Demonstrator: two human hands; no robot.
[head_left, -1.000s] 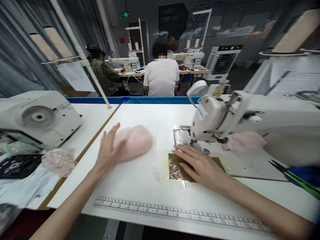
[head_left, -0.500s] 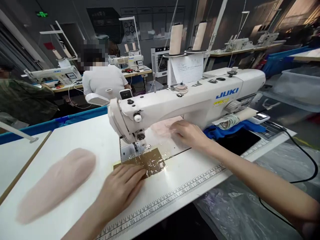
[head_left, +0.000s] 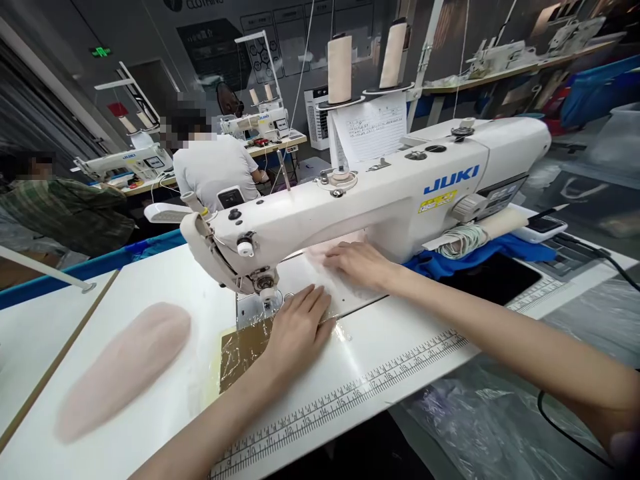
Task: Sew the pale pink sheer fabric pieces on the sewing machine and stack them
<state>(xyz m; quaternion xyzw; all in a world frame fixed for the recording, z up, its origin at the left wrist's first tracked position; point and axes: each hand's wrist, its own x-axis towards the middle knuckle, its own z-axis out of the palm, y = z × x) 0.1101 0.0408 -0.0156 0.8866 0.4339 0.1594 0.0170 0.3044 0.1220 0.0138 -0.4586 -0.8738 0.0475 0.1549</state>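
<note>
My left hand (head_left: pixel 300 327) lies palm down at the front of the sewing machine bed (head_left: pixel 350 293), fingers stretched out just right of the needle area. Its wrist crosses a brown, clear-taped patch (head_left: pixel 245 353) on the table. Under the machine's arm, my right hand (head_left: pixel 357 263) rests with extended fingers over a thin pale pink fabric piece (head_left: pixel 320 250), partly hidden by the hand and the machine. The white JUKI sewing machine (head_left: pixel 340 200) stands above both hands. Left of it, a long oval pink fabric piece (head_left: pixel 127 367) lies flat on the white table.
A printed ruler (head_left: pixel 350 400) runs along the table's front edge. Blue cloth (head_left: pixel 525 247), a coiled cord bundle (head_left: pixel 463 240) and a black phone-like slab (head_left: pixel 490 283) lie right. Thread cones (head_left: pixel 340 70) stand behind. A person in white (head_left: pixel 215 167) sits beyond.
My left hand has slid right from the brown patch onto the machine bed. My right hand has moved left over the pink fabric under the arm. The view has shifted slightly.
</note>
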